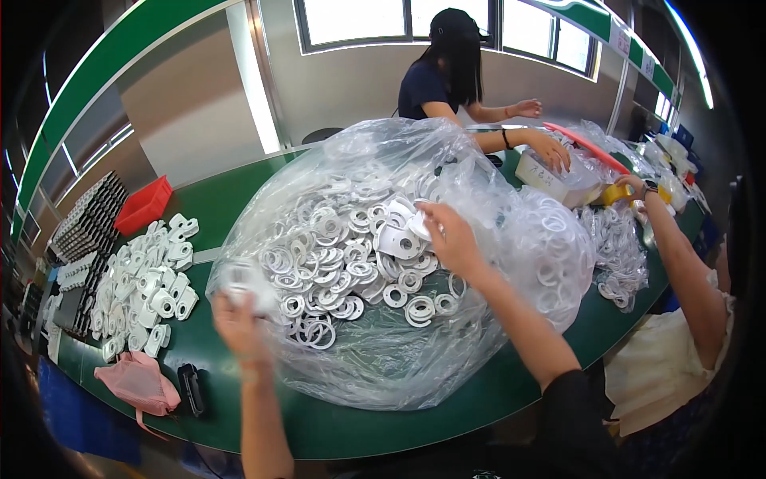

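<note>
A large clear plastic bag (375, 379) lies spread on the green table, with many white plastic rings (327, 267) heaped on it. My left hand (238, 326), smeared by motion, is closed round a white plastic part (243, 279) at the bag's left side; the part's shape is too blurred to read. Over the right of the heap, my right hand (453, 242) pinches a white plastic piece (418, 225), partly hidden by the fingers. Just below it are a flat white plate with a hole (396, 241) and more loose rings.
Left of the bag lie a pile of white plastic housings (148, 291), a red bin (144, 204), stacked dark trays (89, 215), a pink pouch (140, 383) and a black case (191, 389). Bagged rings (550, 247) sit at right. Two co-workers reach over a box (558, 180) and tape (616, 193).
</note>
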Demonstrator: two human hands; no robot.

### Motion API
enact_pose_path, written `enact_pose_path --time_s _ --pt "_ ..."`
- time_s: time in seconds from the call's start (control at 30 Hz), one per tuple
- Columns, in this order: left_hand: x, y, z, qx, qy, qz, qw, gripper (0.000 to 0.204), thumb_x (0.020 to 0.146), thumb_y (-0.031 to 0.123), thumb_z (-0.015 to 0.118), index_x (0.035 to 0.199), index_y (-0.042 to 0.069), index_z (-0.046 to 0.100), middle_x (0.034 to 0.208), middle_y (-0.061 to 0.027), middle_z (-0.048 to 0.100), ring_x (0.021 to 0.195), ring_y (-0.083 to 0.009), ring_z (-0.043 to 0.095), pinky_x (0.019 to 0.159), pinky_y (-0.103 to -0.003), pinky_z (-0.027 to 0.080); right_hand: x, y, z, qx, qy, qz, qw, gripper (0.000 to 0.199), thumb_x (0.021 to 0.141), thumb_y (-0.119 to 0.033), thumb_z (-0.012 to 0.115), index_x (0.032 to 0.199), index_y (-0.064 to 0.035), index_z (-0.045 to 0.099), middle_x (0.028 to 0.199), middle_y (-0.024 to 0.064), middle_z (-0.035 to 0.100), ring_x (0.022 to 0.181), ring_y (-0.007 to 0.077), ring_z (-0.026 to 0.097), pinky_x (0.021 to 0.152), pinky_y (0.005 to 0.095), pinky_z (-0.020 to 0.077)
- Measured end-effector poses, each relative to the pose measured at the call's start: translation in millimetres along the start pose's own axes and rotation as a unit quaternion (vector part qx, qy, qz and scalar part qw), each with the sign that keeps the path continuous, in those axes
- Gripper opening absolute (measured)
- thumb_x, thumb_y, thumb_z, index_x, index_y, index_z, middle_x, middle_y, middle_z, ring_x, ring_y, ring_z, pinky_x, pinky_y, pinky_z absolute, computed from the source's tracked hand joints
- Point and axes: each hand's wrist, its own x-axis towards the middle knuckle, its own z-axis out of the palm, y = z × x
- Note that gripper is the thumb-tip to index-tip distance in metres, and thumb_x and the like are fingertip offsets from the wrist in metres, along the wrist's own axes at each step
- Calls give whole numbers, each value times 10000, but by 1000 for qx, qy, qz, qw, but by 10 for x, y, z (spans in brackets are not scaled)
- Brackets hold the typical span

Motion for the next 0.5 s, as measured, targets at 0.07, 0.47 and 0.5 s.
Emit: enact_pose_path --time_s 0.07,0.47,0.5 --pt "521 15 -362 -30 126 15 991 226 869 122 585 1072 42 528 919 -34 583 727 -105 567 592 -213 455 358 525 -35 -13 -15 16 1000 301 867 -63 467 1154 -9 541 1061 189 602 975 323 580 833 374 455" --pt "1303 -247 -1445 87 160 -97 978 661 829 186 584 1398 38 282 1366 -144 370 1209 -253 400 1017 -378 311 753 1647 -351 -381 -200 323 843 509 809 -347 549 1159 24 540 1137 226 581 1060 365 560 905 408 436" --pt "981 -57 -1008 140 107 -73 982 686 836 188 589 1411 44 244 1400 -156 334 1264 -275 344 1042 -400 272 732 1646 -401 -395 -216 321 833 570 803 -422 558 1151 29 552 1142 221 584 1058 357 566 904 403 440"
